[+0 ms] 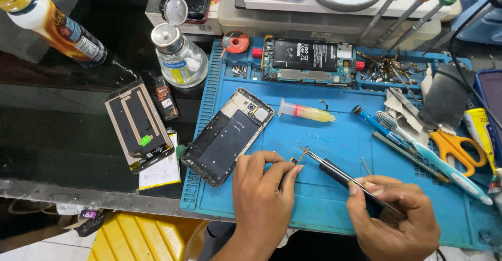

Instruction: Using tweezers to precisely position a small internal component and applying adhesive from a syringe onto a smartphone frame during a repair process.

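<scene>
While the left hand [261, 188] pinches a tiny dark component [294, 160] just right of the opened black phone frame [228, 135], the right hand [395, 216] grips slim black-handled tweezers [334, 171], tips best kept steady, touching it lightly.

Two bare hands [261, 203], no sleeves

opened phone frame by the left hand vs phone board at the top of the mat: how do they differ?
The phone frame lies tilted on the blue mat, close to the left hand; the phone board lies level at the mat's top edge, far from both hands. The frame shows a mostly dark inner face with a metal rim; the board shows a black battery and bare blue circuitry. Both are opened up, face up.
</scene>
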